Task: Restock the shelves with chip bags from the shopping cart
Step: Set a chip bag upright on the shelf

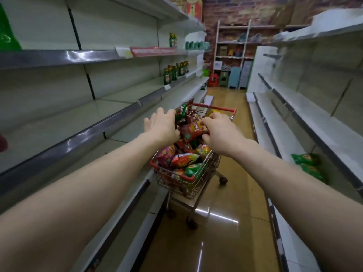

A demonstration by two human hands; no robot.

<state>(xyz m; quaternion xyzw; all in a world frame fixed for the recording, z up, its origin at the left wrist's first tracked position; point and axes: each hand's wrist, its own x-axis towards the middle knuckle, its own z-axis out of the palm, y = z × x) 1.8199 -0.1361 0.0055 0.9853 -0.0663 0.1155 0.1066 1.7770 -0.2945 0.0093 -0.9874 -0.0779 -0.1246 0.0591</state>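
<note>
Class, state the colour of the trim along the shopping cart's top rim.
Red. The shopping cart's rim shows best in the head view, the only one given.

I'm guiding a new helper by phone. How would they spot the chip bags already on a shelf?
Look down the aisle to the red shopping cart, then across to the white shelving on the right. On a low shelf lie the green chip bags, the only bags on that side, unlike the mostly red and orange bags heaped in the cart.
</note>
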